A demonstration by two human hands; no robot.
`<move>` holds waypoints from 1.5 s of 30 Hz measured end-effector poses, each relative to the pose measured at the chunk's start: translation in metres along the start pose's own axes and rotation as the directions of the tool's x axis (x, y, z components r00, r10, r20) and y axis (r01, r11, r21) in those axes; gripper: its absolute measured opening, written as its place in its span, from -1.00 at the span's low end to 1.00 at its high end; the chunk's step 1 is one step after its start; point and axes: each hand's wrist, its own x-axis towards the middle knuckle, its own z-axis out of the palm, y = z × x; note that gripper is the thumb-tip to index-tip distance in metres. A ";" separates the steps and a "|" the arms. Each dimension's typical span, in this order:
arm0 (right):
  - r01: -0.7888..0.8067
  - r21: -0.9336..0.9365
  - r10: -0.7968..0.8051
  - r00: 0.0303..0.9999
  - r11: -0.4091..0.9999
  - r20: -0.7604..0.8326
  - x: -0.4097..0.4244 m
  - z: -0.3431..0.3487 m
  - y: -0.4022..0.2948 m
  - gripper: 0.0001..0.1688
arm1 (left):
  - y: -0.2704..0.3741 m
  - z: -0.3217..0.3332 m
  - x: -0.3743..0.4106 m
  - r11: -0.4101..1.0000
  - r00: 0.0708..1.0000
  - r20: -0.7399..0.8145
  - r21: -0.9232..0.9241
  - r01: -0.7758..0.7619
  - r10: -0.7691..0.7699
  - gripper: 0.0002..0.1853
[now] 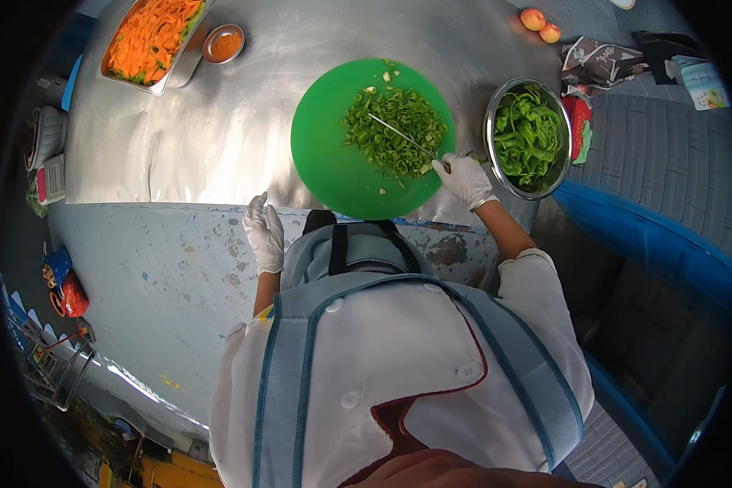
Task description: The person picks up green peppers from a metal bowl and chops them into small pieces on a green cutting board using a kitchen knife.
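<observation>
My right hand, in a clear thin glove, grips the handle of a knife; its blade lies over a heap of chopped green peppers. The heap rests on a round green cutting board at the front of the steel table. Close to the right hand stands a steel bowl of long whole green peppers. My left hand, gloved too, is off the board to the left, near the table's front edge, with its fingers apart and nothing in it.
At the table's far left stand a steel tray of sliced carrot over something green, and a small steel bowl with an orange-red seasoning. Two reddish-yellow fruits lie at the back right. A blue container stands to the right.
</observation>
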 end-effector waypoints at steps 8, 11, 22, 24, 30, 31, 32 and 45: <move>0.019 0.028 -0.023 0.993 0.999 0.120 0.047 0.026 0.009 -0.57 | 0.008 0.004 -0.068 0.981 0.978 -0.163 0.115 0.153 -0.133 -0.68; 0.094 -0.018 -0.092 0.991 0.995 0.097 0.047 -0.001 -0.005 -0.57 | 0.002 0.009 -0.089 0.964 0.953 -0.242 0.149 0.222 -0.182 -0.68; 0.224 -0.156 -0.207 0.971 0.962 0.117 0.066 0.013 -0.014 -0.59 | 0.020 -0.002 -0.136 0.917 0.847 -0.392 0.021 0.399 -0.360 -0.67; 0.232 -0.097 -0.220 0.968 0.968 0.123 0.060 0.006 -0.014 -0.59 | 0.007 0.003 -0.145 0.925 0.851 -0.407 0.039 0.378 -0.331 -0.67; 0.103 0.234 -0.105 0.994 0.967 -0.003 0.049 0.000 0.032 -0.57 | -0.012 0.007 -0.165 0.841 0.772 -0.398 0.003 0.541 -0.495 -0.67; 0.056 0.283 -0.064 0.998 0.957 0.017 0.050 -0.003 0.040 -0.57 | -0.017 0.005 -0.168 0.830 0.760 -0.404 0.004 0.558 -0.509 -0.67; 0.023 0.298 -0.038 0.998 0.954 0.044 0.056 0.000 0.047 -0.57 | -0.024 0.005 -0.172 0.823 0.742 -0.448 0.023 0.568 -0.499 -0.68; 0.060 0.153 -0.048 0.995 0.986 -0.084 0.042 0.006 0.035 -0.56 | -0.018 0.011 -0.147 0.817 0.732 -0.413 -0.053 0.575 -0.542 -0.66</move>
